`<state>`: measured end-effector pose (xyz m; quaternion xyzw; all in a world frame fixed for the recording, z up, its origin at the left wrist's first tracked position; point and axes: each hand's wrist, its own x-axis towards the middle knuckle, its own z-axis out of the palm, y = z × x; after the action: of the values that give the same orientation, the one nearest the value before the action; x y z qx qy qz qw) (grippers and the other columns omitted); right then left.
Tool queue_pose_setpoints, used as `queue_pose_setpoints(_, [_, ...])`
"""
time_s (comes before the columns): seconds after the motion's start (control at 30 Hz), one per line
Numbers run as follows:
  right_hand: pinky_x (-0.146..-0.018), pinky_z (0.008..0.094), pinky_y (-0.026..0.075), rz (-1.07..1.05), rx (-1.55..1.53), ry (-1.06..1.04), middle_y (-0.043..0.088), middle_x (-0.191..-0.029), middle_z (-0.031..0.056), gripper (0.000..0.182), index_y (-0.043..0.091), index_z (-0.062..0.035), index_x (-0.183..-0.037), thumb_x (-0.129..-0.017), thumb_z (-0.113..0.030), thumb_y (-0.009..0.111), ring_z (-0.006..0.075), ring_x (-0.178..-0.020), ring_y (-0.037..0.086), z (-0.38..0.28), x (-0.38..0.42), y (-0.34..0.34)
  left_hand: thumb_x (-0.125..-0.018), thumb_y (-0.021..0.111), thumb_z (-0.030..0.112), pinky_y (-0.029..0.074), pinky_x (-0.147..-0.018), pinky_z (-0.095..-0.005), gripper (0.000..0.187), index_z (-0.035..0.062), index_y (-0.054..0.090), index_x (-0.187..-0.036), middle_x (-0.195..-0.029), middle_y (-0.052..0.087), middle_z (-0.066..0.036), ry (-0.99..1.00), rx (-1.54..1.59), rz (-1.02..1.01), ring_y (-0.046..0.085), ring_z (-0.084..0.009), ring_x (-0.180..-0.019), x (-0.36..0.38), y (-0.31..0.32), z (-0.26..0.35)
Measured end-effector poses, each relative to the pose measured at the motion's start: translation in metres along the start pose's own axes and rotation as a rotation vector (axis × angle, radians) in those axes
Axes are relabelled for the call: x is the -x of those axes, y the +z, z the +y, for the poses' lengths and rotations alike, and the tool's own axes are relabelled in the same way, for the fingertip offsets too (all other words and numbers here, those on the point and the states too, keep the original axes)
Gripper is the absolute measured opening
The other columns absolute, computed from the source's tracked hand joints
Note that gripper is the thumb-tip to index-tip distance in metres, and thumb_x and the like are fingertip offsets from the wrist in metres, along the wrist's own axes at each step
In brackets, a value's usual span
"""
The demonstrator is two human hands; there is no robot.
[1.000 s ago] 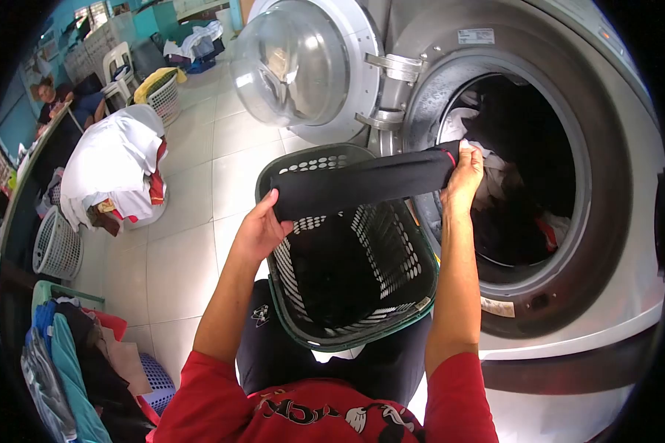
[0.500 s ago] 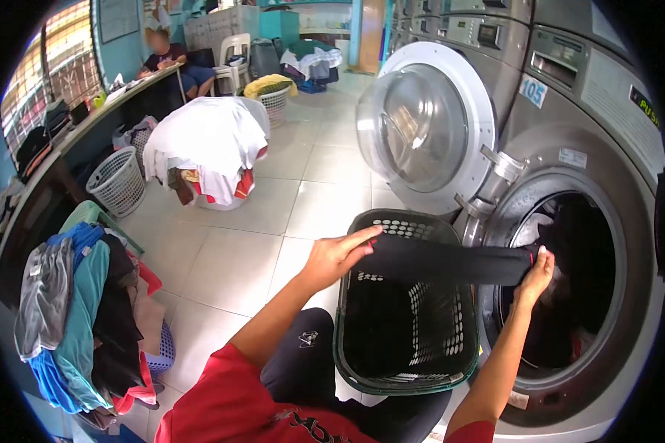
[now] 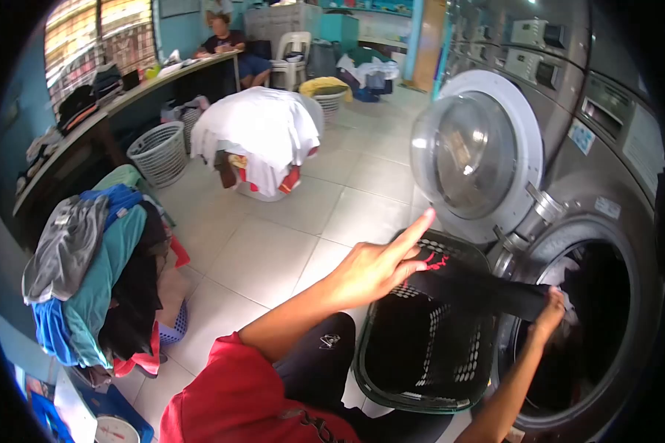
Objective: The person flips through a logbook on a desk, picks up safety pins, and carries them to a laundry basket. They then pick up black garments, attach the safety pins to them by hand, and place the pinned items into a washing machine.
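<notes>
A black piece of clothing [image 3: 488,290] is stretched between my two hands above a dark plastic laundry basket [image 3: 362,369]. My left hand [image 3: 377,272] grips its left end, near some red trim, with the index finger pointing outward. At the other end, my right hand [image 3: 550,314] pinches the cloth in front of the washer opening. The front-loading machine [image 3: 528,369] on the right has its round door [image 3: 528,148] swung wide. Dark and pale laundry [image 3: 567,269] shows inside the drum. How the cloth is folded cannot be made out.
On the left, a pile of clothes [image 3: 107,273] overflows a basket. White laundry [image 3: 262,133] heaps over another basket ahead. A white basket [image 3: 159,155] stands by the counter [image 3: 125,100]. A person [image 3: 225,44] sits at the back; a scale [image 3: 114,430] is bottom left.
My view has turned left, so the room appears shifted right. The cloth, held level before, now slopes down to the right, and my left index finger is stretched out further.
</notes>
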<state>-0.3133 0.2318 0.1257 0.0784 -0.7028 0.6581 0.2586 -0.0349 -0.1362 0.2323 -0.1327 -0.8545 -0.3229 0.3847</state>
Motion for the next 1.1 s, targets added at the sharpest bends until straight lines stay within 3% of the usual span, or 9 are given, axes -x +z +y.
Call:
queue_pose_setpoints(0.13, [-0.076,0.0266,0.042,-0.005,-0.077,-0.072,0.056,-0.091,0.0027,0.018,0.058,-0.0062,-0.092,-0.083,-0.020,0.053,0.0120,-0.085,0.052,-0.094,0.036,0.037,-0.079,0.053,0.043,0.046,-0.062,-0.0356,0.061,0.0119,0.035,-0.127,-0.075,0.059,-0.012,-0.291,-0.512,-0.283,0.056,-0.0278,-0.065,-0.007,0.022,-0.028])
queue_pose_setpoints(0.17, [-0.079,0.0270,0.041,-0.146,-0.003,-0.038,0.056,-0.092,0.0036,0.017,0.059,-0.0065,-0.094,-0.084,-0.018,0.051,0.0127,-0.088,0.052,-0.121,0.051,0.053,-0.077,0.053,0.047,0.044,-0.070,-0.0369,0.061,0.0070,0.041,-0.122,-0.089,0.056,-0.013,-0.047,-0.648,-0.093,0.054,-0.0276,-0.081,0.003,0.044,-0.055])
queue_pose_setpoints(0.23, [-0.081,0.0248,0.040,-0.558,0.464,-0.552,0.056,-0.101,0.0061,0.025,0.058,-0.0030,-0.100,-0.085,-0.019,0.047,0.0127,-0.093,0.051,-0.151,0.073,0.071,-0.076,0.055,0.044,0.037,-0.083,-0.0404,0.061,0.0011,0.042,-0.118,-0.113,0.046,-0.019,0.067,-0.396,-0.023,0.045,-0.0311,-0.103,-0.006,0.061,-0.052])
queue_pose_setpoints(0.27, [-0.078,0.0257,0.041,-0.651,0.162,0.132,0.058,-0.097,0.0068,0.021,0.059,-0.0032,-0.098,-0.085,-0.016,0.047,0.0168,-0.090,0.054,-0.167,0.086,0.087,-0.077,0.057,0.039,0.033,-0.091,-0.0395,0.062,-0.0001,0.040,-0.120,-0.120,0.042,-0.020,0.045,-0.167,-0.097,0.041,-0.0328,-0.110,-0.013,0.070,-0.044])
queue_pose_setpoints(0.3, [-0.076,0.0279,0.042,-0.746,0.161,-0.175,0.060,-0.092,0.0077,0.017,0.059,-0.0021,-0.095,-0.083,-0.012,0.051,0.0201,-0.086,0.056,-0.144,0.088,0.096,-0.077,0.060,0.035,0.028,-0.097,-0.0377,0.063,-0.0011,0.037,-0.123,-0.123,0.040,-0.020,-0.058,0.157,-0.128,0.037,-0.0330,-0.116,-0.016,0.089,-0.039])
queue_pose_setpoints(0.37, [-0.076,0.0299,0.043,-0.843,0.219,-0.541,0.060,-0.089,0.0108,0.016,0.058,0.0003,-0.092,-0.080,-0.011,0.056,0.0204,-0.085,0.056,-0.123,0.087,0.103,-0.076,0.062,0.027,0.030,-0.096,-0.0353,0.061,-0.0012,0.037,-0.124,-0.120,0.044,-0.019,-0.071,0.248,-0.182,0.041,-0.0298,-0.113,-0.026,0.115,-0.024])
queue_pose_setpoints(0.53, [-0.070,0.0297,0.043,-0.998,-0.072,-0.100,0.060,-0.083,0.0048,0.014,0.059,-0.0031,-0.091,-0.079,-0.011,0.054,0.0164,-0.081,0.055,-0.112,0.081,0.073,-0.079,0.057,0.009,0.039,-0.072,-0.0202,0.021,-0.0001,0.051,-0.097,-0.086,0.053,-0.001,-0.385,0.855,-0.433,0.050,-0.0077,-0.080,-0.028,0.174,-0.024])
queue_pose_setpoints(0.83, [-0.085,0.0412,0.041,-0.400,1.318,0.557,0.056,-0.110,0.0141,0.041,0.059,-0.0106,-0.103,-0.069,-0.032,0.067,0.0298,-0.105,0.051,-0.039,0.061,-0.036,-0.075,0.054,0.005,0.039,-0.068,-0.0223,0.010,0.0014,0.052,-0.084,-0.076,0.053,-0.002,-0.446,0.586,-0.327,0.049,-0.0099,-0.072,-0.012,0.195,-0.027])
queue_pose_setpoints(1.1, [-0.087,0.0406,0.041,-0.395,1.254,0.711,0.056,-0.108,0.0176,0.042,0.062,-0.0042,-0.098,-0.066,-0.031,0.070,0.0312,-0.104,0.052,-0.005,0.098,-0.040,-0.076,0.055,0.007,0.036,-0.066,-0.0203,0.009,0.0057,0.052,-0.084,-0.077,0.050,0.002,-0.574,0.631,-0.365,0.044,-0.0082,-0.070,-0.002,0.204,-0.027])
